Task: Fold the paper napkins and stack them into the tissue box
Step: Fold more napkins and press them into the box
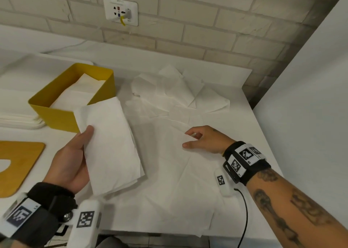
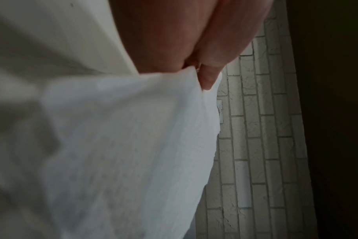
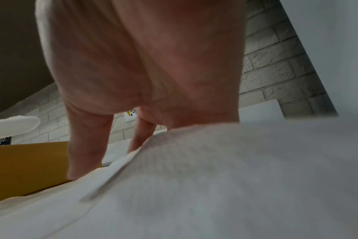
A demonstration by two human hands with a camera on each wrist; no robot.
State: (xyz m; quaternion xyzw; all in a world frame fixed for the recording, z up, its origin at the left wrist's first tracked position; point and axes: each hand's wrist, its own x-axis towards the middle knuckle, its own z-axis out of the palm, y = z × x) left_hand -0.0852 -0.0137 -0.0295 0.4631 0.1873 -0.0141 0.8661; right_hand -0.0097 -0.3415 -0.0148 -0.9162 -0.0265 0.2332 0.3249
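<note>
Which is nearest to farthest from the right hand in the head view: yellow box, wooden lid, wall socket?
From the right hand:
1. Yellow box, to its left, behind the folded napkin.
2. Wooden lid, far left at the table's edge.
3. Wall socket, up on the brick wall.

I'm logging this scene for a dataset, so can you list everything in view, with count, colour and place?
Folded napkin: one, white, held up near the box's front corner.
Tissue box: one, yellow, open, left rear of the counter, folded napkins inside.
Loose napkins: several, white, spread and crumpled over the counter's middle and right; count unclear.
Flat white stack: one, left of the box.
Wooden lid: one, tan, left edge.
Wall socket: one, white, on the brick wall.
Counter: one, white.
Left hand: thumb on top in a grip on the folded napkin.
Right hand: fingers loosely curled over a flat napkin, holding nothing.
</note>
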